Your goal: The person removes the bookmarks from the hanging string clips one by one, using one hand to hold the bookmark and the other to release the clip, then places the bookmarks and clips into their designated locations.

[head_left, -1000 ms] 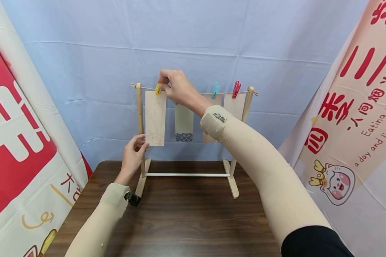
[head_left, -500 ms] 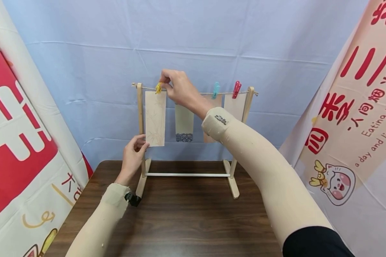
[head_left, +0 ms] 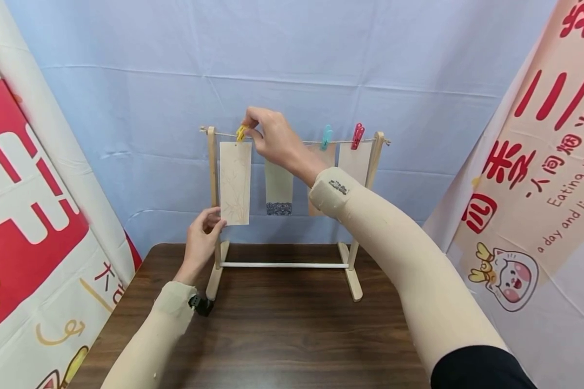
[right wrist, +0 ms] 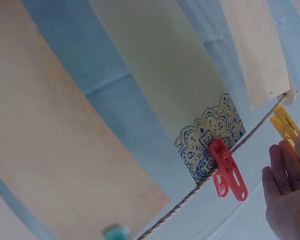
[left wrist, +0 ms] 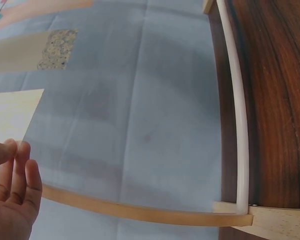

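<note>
Between thumb and fingers, my left hand point(head_left: 201, 237) pinches the lower left corner of a cream paper bookmark point(head_left: 235, 183) with a faint bamboo drawing and a small hole near its top. My right hand point(head_left: 274, 135) pinches a yellow clothespin point(head_left: 240, 133) at the twine point(right wrist: 182, 202). In the right wrist view, the bookmark's top edge lies apart from this clothespin point(right wrist: 287, 127). Further right, a red clothespin point(right wrist: 227, 170) clips a greenish bookmark point(head_left: 279, 186) with a blue lace pattern; in the head view my right hand hides its top.
A wooden rack point(head_left: 213, 189) with a white crossbar point(head_left: 284, 265) stands on a dark wooden table point(head_left: 292, 335). A teal clothespin point(head_left: 326, 137) holds a pinkish bookmark point(head_left: 315, 209); another red clothespin point(head_left: 357, 136) holds a pale one point(head_left: 354, 162). Blue cloth point(head_left: 282, 54) hangs behind.
The bookmark in my left hand has dropped slightly, and its top edge has come away below the yellow clothespin. My left hand has lowered a little with it; my right hand stays by the twine.
</note>
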